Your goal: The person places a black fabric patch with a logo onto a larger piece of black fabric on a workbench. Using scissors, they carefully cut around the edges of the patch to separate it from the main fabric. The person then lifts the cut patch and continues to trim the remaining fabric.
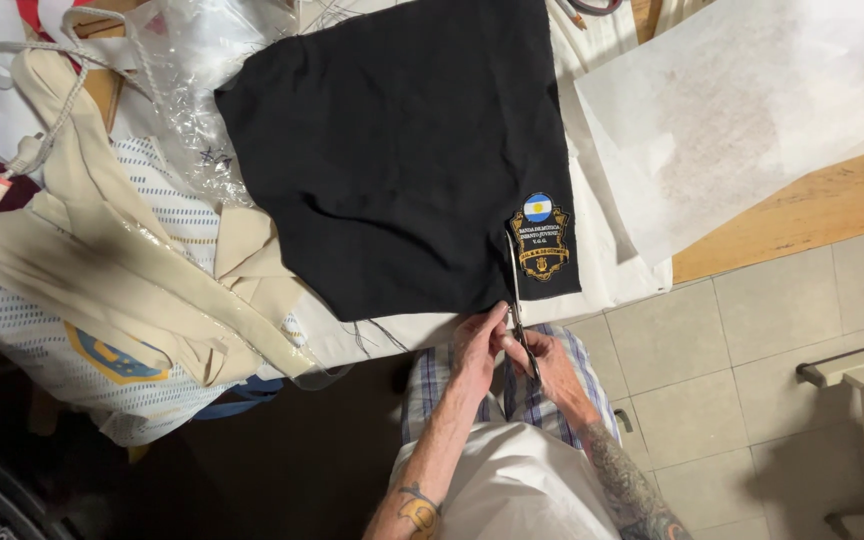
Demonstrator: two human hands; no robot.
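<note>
Black fabric (392,150) lies on the worktop (812,215); the right hand (552,362) grips scissors (518,310) cutting just left of its embroidered badge (540,242). The left hand (477,345) pinches the fabric's near edge beside the blades. A veering blade would probably nick the badge; slack cloth may snag.

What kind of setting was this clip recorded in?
Probably a home sewing or tailoring corner. Scissors cut black fabric beside an embroidered patch on a padded wooden table, with beige cloth pieces piled nearby and a tiled floor.
</note>
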